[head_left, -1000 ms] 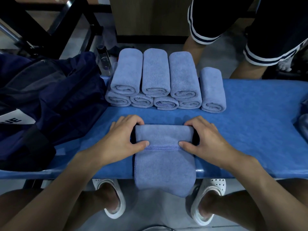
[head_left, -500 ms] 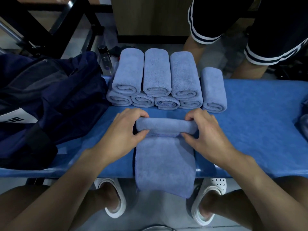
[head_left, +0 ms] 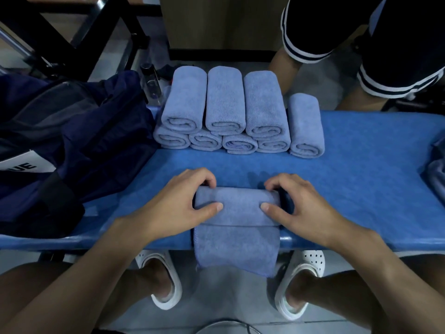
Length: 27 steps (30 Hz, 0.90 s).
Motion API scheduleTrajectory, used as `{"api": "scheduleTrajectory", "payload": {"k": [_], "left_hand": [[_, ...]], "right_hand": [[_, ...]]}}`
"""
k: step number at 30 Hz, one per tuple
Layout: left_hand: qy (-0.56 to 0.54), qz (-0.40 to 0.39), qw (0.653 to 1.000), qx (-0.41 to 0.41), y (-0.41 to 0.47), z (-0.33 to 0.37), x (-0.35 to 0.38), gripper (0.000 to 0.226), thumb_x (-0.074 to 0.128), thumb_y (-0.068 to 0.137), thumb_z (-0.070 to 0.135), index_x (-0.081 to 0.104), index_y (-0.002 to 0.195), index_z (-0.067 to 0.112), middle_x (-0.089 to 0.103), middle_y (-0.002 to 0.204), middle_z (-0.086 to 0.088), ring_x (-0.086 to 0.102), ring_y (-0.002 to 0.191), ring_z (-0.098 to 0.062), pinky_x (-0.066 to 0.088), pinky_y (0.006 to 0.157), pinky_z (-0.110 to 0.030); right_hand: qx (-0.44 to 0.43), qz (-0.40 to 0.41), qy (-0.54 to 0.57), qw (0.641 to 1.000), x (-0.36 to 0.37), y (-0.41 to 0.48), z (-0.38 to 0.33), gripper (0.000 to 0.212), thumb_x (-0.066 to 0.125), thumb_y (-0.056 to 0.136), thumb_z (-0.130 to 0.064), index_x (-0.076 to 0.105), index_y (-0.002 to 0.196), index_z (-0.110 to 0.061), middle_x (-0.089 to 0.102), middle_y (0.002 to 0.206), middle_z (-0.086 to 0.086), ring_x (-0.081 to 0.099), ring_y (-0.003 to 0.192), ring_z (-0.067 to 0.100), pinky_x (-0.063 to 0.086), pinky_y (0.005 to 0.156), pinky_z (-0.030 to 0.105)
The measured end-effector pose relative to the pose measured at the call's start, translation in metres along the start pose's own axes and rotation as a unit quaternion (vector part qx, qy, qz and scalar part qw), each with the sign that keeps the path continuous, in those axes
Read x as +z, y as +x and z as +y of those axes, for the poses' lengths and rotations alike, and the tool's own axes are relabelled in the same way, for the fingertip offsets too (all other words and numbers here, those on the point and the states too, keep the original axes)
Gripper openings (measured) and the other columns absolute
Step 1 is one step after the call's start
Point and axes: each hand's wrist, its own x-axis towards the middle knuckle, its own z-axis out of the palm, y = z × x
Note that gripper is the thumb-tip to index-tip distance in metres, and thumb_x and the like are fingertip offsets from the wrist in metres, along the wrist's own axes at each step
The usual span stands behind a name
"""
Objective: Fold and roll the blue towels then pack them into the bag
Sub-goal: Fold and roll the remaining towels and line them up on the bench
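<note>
A folded blue towel (head_left: pixel 237 244) lies across the near edge of the blue bench (head_left: pixel 361 179), its far end rolled up and its loose end hanging over the edge. My left hand (head_left: pixel 178 203) grips the left end of the roll, fingers curled over the top and thumb on the near side. My right hand (head_left: pixel 298 206) grips the right end the same way. Several rolled blue towels (head_left: pixel 225 109) are stacked in two layers at the bench's far edge. The dark navy bag (head_left: pixel 72 145) sits on the bench at the left.
Another person's legs in dark shorts (head_left: pixel 337 30) stand beyond the bench at the right. A clear bottle (head_left: pixel 151 83) stands behind the bag. More blue cloth (head_left: pixel 437 174) lies at the bench's right edge. My feet in white clogs (head_left: pixel 161 285) are below the bench.
Both hands have turned the far end of the towel over toward me, and the roll has grown thicker and moved nearer. The hanging end is shorter.
</note>
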Motion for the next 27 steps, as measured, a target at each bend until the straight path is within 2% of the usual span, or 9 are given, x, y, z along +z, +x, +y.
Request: {"api": "scheduleTrajectory", "payload": {"k": [2,4,6,9,12,18,20,24,27], "left_hand": [[0.056,-0.03,0.998,-0.011,0.001,-0.004,-0.002,0.066,0.051,0.074,0.072,0.053,0.128,0.035,0.049,0.122,0.024,0.044,0.12,0.0,0.04,0.106,-0.037],[0.076,-0.049,0.996,-0.021,0.002,-0.007,-0.005,0.078,0.049,0.071,0.079,0.054,0.132,0.032,0.043,0.125,0.023,0.039,0.123,-0.001,0.037,0.11,-0.037],[0.06,-0.06,0.996,-0.029,0.002,-0.008,-0.007,0.062,0.053,0.067,0.08,0.058,0.114,0.04,0.04,0.12,0.024,0.038,0.121,-0.001,0.037,0.108,-0.033],[0.04,-0.067,0.996,-0.037,0.005,-0.006,-0.008,0.044,0.062,0.063,0.076,0.054,0.092,0.044,0.05,0.108,0.024,0.049,0.108,-0.003,0.045,0.096,-0.034],[-0.023,-0.069,0.995,-0.07,0.007,0.0,-0.012,0.041,0.073,0.064,0.066,0.055,0.091,0.04,0.062,0.092,0.015,0.06,0.089,-0.008,0.054,0.08,-0.039],[-0.074,0.021,0.994,-0.079,0.012,0.007,-0.012,0.037,0.082,0.074,0.042,0.053,0.097,0.038,0.063,0.094,0.013,0.062,0.085,-0.006,0.054,0.075,-0.033],[-0.062,0.059,0.994,-0.071,0.014,0.008,-0.01,0.037,0.082,0.075,0.04,0.052,0.097,0.038,0.061,0.094,0.014,0.059,0.086,-0.006,0.052,0.074,-0.031],[-0.035,0.088,0.995,-0.019,0.014,0.008,-0.007,0.04,0.079,0.078,0.032,0.045,0.098,0.042,0.058,0.107,0.018,0.056,0.104,-0.009,0.048,0.089,-0.038],[-0.017,0.059,0.998,0.008,0.01,0.008,-0.006,0.046,0.08,0.077,0.028,0.039,0.095,0.042,0.056,0.118,0.022,0.054,0.113,-0.008,0.046,0.094,-0.039]], "right_hand": [[0.012,-0.022,-0.018,1.0,-0.003,0.0,0.002,0.057,0.051,0.076,-0.068,0.055,0.119,-0.031,0.058,0.113,-0.015,0.05,0.108,0.008,0.042,0.098,0.043],[0.019,-0.038,-0.014,0.999,-0.005,0.0,0.003,0.067,0.059,0.072,-0.069,0.053,0.128,-0.032,0.057,0.116,-0.016,0.049,0.11,0.006,0.04,0.101,0.043],[0.029,-0.057,0.001,0.998,-0.008,0.001,0.004,0.072,0.073,0.07,-0.062,0.051,0.132,-0.033,0.057,0.116,-0.017,0.047,0.11,0.003,0.038,0.103,0.041],[0.027,-0.071,0.009,0.997,-0.008,0.004,0.003,0.066,0.079,0.069,-0.054,0.056,0.127,-0.03,0.058,0.111,-0.014,0.051,0.107,0.003,0.041,0.101,0.037],[0.035,-0.058,0.057,0.996,-0.007,0.008,0.0,0.048,0.084,0.071,-0.036,0.064,0.114,-0.027,0.056,0.103,-0.011,0.054,0.098,0.002,0.045,0.091,0.029],[0.019,0.042,0.065,0.997,-0.004,0.017,0.0,0.043,0.082,0.075,-0.028,0.06,0.112,-0.03,0.048,0.103,-0.014,0.052,0.099,0.003,0.043,0.087,0.02],[0.002,0.074,0.047,0.996,-0.003,0.021,-0.002,0.044,0.082,0.075,-0.024,0.059,0.112,-0.03,0.044,0.103,-0.014,0.05,0.099,0.004,0.042,0.09,0.023],[-0.024,0.099,0.001,0.995,-0.003,0.023,-0.008,0.045,0.081,0.073,-0.02,0.055,0.11,-0.025,0.04,0.109,-0.011,0.05,0.103,0.013,0.045,0.094,0.041],[-0.038,0.062,-0.001,0.997,-0.005,0.019,-0.009,0.044,0.075,0.07,-0.043,0.047,0.103,-0.033,0.041,0.111,-0.015,0.049,0.106,0.014,0.044,0.094,0.045]]}}
